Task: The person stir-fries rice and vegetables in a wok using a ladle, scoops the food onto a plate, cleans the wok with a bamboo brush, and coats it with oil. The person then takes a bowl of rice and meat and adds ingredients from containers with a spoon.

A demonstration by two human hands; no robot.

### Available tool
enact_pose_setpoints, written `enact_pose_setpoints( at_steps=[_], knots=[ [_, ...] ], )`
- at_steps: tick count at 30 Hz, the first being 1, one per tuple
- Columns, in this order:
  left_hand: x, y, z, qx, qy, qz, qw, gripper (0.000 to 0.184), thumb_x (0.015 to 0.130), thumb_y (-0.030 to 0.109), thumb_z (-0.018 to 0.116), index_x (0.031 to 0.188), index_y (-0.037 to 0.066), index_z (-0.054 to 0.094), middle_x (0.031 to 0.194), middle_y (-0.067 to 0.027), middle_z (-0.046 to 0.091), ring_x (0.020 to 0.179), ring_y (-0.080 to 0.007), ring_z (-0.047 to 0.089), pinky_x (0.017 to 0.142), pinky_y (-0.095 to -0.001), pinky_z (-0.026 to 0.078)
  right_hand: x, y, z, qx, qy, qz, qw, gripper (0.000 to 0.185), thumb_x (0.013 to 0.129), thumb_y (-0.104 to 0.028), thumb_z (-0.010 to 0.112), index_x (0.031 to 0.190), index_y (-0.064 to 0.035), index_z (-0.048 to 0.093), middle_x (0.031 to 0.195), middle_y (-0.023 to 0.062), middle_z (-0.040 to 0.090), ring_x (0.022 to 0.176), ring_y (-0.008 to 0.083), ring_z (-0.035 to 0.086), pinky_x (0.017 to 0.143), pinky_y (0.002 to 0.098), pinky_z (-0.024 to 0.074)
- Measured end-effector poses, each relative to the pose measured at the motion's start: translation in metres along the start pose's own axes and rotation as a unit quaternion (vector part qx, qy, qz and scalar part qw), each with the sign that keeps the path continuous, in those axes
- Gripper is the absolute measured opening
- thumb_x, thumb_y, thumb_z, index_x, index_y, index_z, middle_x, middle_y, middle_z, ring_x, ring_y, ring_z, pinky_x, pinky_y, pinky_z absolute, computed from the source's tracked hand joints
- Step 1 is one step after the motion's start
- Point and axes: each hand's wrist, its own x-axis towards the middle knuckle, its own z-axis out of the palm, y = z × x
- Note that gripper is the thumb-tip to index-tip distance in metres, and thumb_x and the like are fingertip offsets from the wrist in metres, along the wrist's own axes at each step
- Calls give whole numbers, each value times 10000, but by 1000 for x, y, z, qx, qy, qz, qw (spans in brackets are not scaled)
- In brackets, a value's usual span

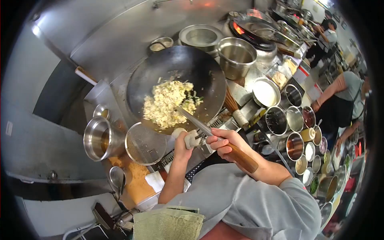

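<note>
Straight ahead of you, a shiny steel wall (pixel 124 34) sweeps upward, catching a red glow (pixel 207 5) near its top! On your left there's a grey metal panel (pixel 44 140), a darker section (pixel 60 96) just above it. Look right: the steel stovetop (pixel 241 94) runs back past an orange burner flame (pixel 239 28), and high in the far corner a bright light (pixel 326 3) shines!

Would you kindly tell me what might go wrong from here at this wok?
The left hand holds the near rim of the wok through a cloth; if that slips, skin could meet metal that may be hot.
The food lies towards the near side, so a hard stroke of the utensil in the right hand might spill some.
The round strainer sits close by the rim and could be knocked.
</note>
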Motion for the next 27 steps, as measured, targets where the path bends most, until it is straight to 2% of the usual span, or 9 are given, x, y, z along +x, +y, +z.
enact_pose_setpoints(
  at_steps=[4,6,8,9,11,12,22,24,27],
  knots=[
    [-20,-20,24,0,64,15,998,194,831,254,531,883,73,578,858,-92,636,791,-240,631,719,-381,526,-31,-6,-45,-135,69,-61,987,104,928,-118,463,1021,-93,426,763,9,444,444,0,329,317,131,260],
    [-47,-36,55,-2,40,-5,999,308,852,268,498,1040,31,561,956,-133,631,858,-267,631,708,-370,550,-49,-12,-96,-169,29,-74,982,375,877,-69,520,1232,-96,401,746,16,485,449,0,334,324,146,262],
    [-49,-68,41,63,20,79,995,392,828,282,537,1092,-7,518,1050,-143,591,936,-273,601,770,-415,527,-79,-11,-124,-220,52,-110,968,354,843,-64,547,1171,-91,416,693,5,485,447,4,354,328,155,275],
    [-57,-84,45,97,22,88,991,380,827,293,558,1067,1,521,1077,-138,577,983,-264,580,785,-410,520,-77,-16,-162,-198,-82,-111,970,231,835,-76,563,1043,-91,464,680,2,489,441,3,358,330,152,276],
    [-70,-114,26,168,-8,95,981,392,837,294,560,1096,3,519,1108,-141,563,1003,-262,564,805,-395,509,-79,-17,-202,-202,-97,-69,972,55,854,-111,533,847,-117,479,674,9,487,427,3,361,320,150,272],
    [-74,-131,20,220,-18,100,970,384,838,287,560,1094,4,522,1100,-141,565,996,-263,565,805,-397,507,-96,-16,-214,-218,-100,-78,968,170,911,-131,466,785,-29,416,646,13,410,441,8,353,331,143,288],
    [-81,-185,-37,564,-77,234,788,306,853,224,559,1075,14,553,1016,-149,585,923,-273,577,807,-412,491,-130,5,-275,-145,-163,-33,975,155,928,-157,440,883,-9,438,690,49,454,449,56,395,384,174,347],
    [-80,-179,-46,602,-86,272,745,291,856,212,559,1071,16,559,1000,-150,589,908,-275,579,807,-415,487,-81,15,-292,-291,-210,-137,923,173,923,-159,433,848,-4,437,654,31,443,438,53,385,389,180,351],
    [-74,-161,-64,652,-120,346,664,269,860,193,559,1065,19,568,975,-152,595,886,-278,582,808,-419,482,-77,19,-275,-212,-162,8,964,161,895,-163,479,835,-14,463,644,24,457,428,55,379,367,183,333]
  ],
)
